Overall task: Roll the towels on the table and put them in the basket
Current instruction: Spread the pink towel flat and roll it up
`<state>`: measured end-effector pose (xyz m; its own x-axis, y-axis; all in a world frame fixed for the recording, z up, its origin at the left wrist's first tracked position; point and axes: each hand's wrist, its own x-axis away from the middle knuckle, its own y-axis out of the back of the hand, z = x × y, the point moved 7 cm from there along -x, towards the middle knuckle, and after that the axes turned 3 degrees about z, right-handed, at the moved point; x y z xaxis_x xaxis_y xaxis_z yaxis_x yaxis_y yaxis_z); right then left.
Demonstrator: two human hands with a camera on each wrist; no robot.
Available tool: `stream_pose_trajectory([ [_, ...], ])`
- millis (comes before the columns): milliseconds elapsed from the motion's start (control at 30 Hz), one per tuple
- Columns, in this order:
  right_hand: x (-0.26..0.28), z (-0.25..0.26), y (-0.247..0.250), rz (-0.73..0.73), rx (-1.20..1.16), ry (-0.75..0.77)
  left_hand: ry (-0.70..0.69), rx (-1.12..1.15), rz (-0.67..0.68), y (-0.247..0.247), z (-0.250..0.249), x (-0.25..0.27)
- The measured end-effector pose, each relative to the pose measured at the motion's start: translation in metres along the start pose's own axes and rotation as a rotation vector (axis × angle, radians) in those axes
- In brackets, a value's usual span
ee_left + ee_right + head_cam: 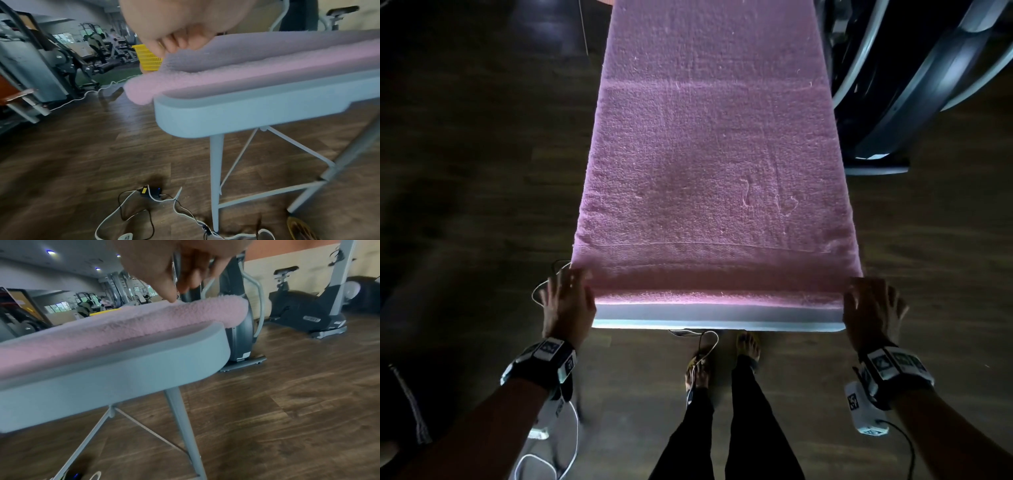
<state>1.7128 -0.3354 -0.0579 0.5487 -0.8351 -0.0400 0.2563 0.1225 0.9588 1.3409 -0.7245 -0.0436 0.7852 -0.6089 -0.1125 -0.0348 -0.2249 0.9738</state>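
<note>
A pink towel [715, 154] lies flat along a narrow white folding table [715, 317]. Its near end is turned over into a low fold [267, 65] across the table's width. My left hand [568, 298] is at the near left corner, with its fingers [174, 43] curled over the fold. My right hand [869, 301] is at the near right corner, where its curled fingers [179, 288] come down onto the fold [123, 327]. A yellow slatted basket [149, 59] stands beyond the table's far end.
Exercise machines [911, 68] stand close along the table's right side, and a stationary bike [304, 308] is further right. Cables and a power adapter [154, 194] lie on the dark wood floor by the table legs. My feet [722, 359] are at the near edge.
</note>
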Motion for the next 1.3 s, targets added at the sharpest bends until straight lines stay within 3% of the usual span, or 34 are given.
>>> stream_pose_trajectory([
  [67, 0.008, 0.008, -0.01, 0.011, -0.081, 0.147, -0.169, 0.1, 0.058, -0.008, -0.019, 0.013],
  [133, 0.018, 0.011, -0.022, 0.095, -0.067, 0.217, -0.226, 0.079, 0.148, -0.019, -0.025, 0.026],
  [233, 0.018, 0.002, -0.024, 0.145, -0.052, 0.177, -0.131, 0.075, 0.112, -0.014, -0.019, 0.025],
  [333, 0.011, -0.002, -0.018, 0.096, -0.099, 0.154, -0.087, 0.06, 0.02, -0.006, -0.013, 0.019],
  [467, 0.003, -0.001, -0.011, 0.034, -0.175, 0.159, -0.04, 0.131, 0.028, -0.002, -0.006, 0.015],
  [600, 0.002, -0.004, -0.006, 0.077, -0.098, 0.144, -0.066, 0.108, 0.117, 0.0, -0.004, 0.008],
  [767, 0.0, 0.0, 0.0, 0.131, 0.027, 0.106, -0.074, -0.119, 0.37, -0.021, 0.013, 0.014],
  [833, 0.0, -0.001, 0.0, 0.138, 0.056, 0.067, -0.074, -0.165, 0.333, -0.019, 0.011, 0.014],
  [967, 0.002, 0.005, 0.002, 0.027, 0.067, 0.115, -0.058, -0.058, 0.06, 0.004, -0.005, 0.008],
  [1067, 0.011, 0.016, -0.012, 0.057, -0.064, 0.258, -0.176, 0.046, 0.124, -0.01, -0.016, 0.017],
  [1167, 0.015, 0.011, -0.02, 0.151, -0.061, 0.226, -0.145, 0.04, 0.21, -0.019, -0.015, 0.023],
  [1300, 0.012, 0.003, -0.022, 0.166, -0.096, 0.196, -0.144, 0.086, 0.131, -0.009, -0.014, 0.018],
])
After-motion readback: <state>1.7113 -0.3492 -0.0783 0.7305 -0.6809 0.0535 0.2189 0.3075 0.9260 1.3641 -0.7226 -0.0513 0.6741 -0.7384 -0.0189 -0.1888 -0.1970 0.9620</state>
